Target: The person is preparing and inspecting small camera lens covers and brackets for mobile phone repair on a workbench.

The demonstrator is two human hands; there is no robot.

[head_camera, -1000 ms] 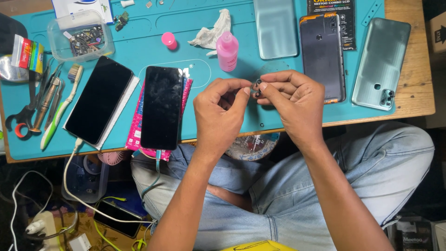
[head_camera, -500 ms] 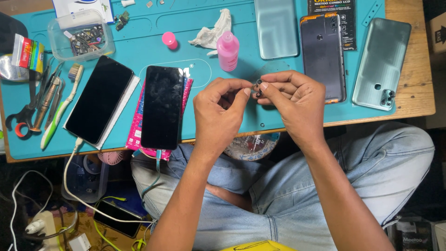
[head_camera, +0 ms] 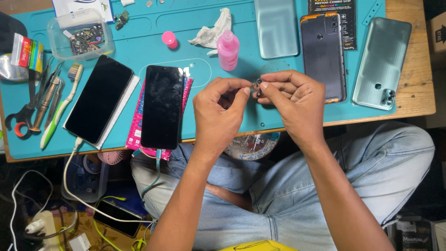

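I hold a small dark part (head_camera: pixel 257 88) between both hands, just above the near edge of the bench (head_camera: pixel 409 100). My left hand (head_camera: pixel 220 109) is curled nearly closed, thumb and forefinger pinching the part from the left; my right hand (head_camera: pixel 290 100) is closed the same way, its fingertips gripping the part from the right, so the two hands touch around it. The part is too small to tell what it is. Beneath my hands lies a bare stretch of the teal mat (head_camera: pixel 139 46), open room between the black phone (head_camera: pixel 162 106) on my left and the dark phone back (head_camera: pixel 323 56) on my right. The black phone lies on a pink packet (head_camera: pixel 135 132) that juts past the bench's front edge. A pink bottle (head_camera: pixel 228 50) stands just beyond my hands, with a crumpled cloth (head_camera: pixel 213 31) beside it. A pale green phone back (head_camera: pixel 382 62) lies near the right edge, partly off the mat. Tools (head_camera: pixel 44 100) crowd the left edge.
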